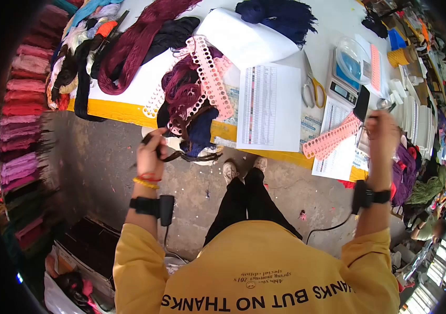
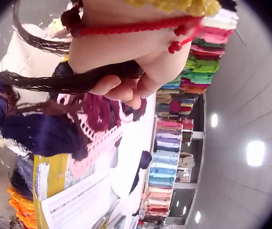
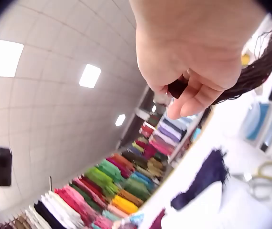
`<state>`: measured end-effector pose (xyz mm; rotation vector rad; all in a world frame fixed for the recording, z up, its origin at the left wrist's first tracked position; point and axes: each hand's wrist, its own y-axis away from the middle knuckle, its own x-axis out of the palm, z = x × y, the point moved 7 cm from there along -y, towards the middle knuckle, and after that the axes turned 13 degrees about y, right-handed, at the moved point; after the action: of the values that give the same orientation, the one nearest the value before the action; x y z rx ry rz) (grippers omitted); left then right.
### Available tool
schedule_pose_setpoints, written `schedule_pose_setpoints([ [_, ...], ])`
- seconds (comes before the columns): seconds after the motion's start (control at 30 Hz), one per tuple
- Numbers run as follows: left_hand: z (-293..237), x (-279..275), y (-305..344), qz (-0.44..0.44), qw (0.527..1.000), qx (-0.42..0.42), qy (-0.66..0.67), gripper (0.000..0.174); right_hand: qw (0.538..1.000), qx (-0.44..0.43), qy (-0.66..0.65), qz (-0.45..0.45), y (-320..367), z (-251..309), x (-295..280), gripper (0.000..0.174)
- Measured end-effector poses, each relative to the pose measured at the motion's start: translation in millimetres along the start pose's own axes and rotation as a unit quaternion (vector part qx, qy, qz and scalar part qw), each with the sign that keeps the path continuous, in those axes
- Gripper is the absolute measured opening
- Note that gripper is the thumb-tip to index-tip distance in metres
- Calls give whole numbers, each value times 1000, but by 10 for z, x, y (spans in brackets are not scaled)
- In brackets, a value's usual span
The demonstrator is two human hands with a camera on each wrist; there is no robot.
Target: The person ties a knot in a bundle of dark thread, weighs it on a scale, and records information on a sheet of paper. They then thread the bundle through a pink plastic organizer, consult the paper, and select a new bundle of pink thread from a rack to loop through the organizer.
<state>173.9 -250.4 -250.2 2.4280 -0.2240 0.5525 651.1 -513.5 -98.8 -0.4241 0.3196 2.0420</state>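
Note:
Dark brown thread [image 2: 45, 82] runs through the curled fingers of my left hand [image 1: 152, 152], which is just off the table's front edge. My right hand [image 1: 382, 133], over the table's right part, grips another dark strand [image 3: 255, 76], its fingers curled round it. Beside the left hand lie maroon yarn [image 1: 184, 83], navy yarn [image 1: 202, 131] and a pink card with punched holes [image 1: 210, 78]. Near the right hand is a second pink holed card [image 1: 333, 137].
Printed sheets [image 1: 269, 107], scissors [image 1: 314, 89] and a scale [image 1: 344, 86] with a clear bowl are on the table [image 1: 129, 116]. Navy yarn [image 1: 280, 18] and a maroon skein [image 1: 129, 49] lie farther back. Stacked coloured yarns [image 1: 24, 115] stand at the left.

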Motion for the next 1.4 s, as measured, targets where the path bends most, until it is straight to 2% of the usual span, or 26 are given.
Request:
schedule_pose_setpoints([
  [0.03,126,87,-101,-2,1000,-2,-8,21,1000,10,-7,28,58,-173,344,11],
  [0.1,299,288,-259,19,1000,-16,-10,19,993,96,8,68,208,-561,918,13],
  [0.17,511,392,-444,30,999,-41,-11,19,984,124,35,124,315,-894,1334,16],
  [0.2,584,465,-506,36,998,-52,-29,19,980,140,-4,144,403,-968,1516,15],
  [0.37,838,688,-765,26,990,-57,-127,18,966,159,26,200,545,-1414,1964,15],
  [0.5,1054,730,-816,33,974,-61,-215,18,963,171,29,205,558,-1611,2059,15],
  [0.53,1115,723,-805,48,967,-39,-245,19,964,172,32,202,550,-1648,2045,15],
  [0.67,1301,673,-656,3,934,39,-356,21,967,165,29,191,492,-1756,2007,16],
  [0.77,1451,594,-647,-31,959,63,-276,20,969,154,33,188,472,-1796,1986,17],
  [0.87,1577,517,-651,-119,975,8,-187,18,969,135,68,193,496,-1866,1996,18],
  [0.97,1605,580,-609,-134,985,-12,-106,13,970,126,79,195,522,-1928,2014,18],
  [1.17,1612,637,-592,-173,983,-27,-57,12,970,124,76,195,538,-1944,2013,18],
  [1.4,1631,641,-630,-202,977,-14,-71,18,968,129,84,198,553,-1860,2017,14],
])
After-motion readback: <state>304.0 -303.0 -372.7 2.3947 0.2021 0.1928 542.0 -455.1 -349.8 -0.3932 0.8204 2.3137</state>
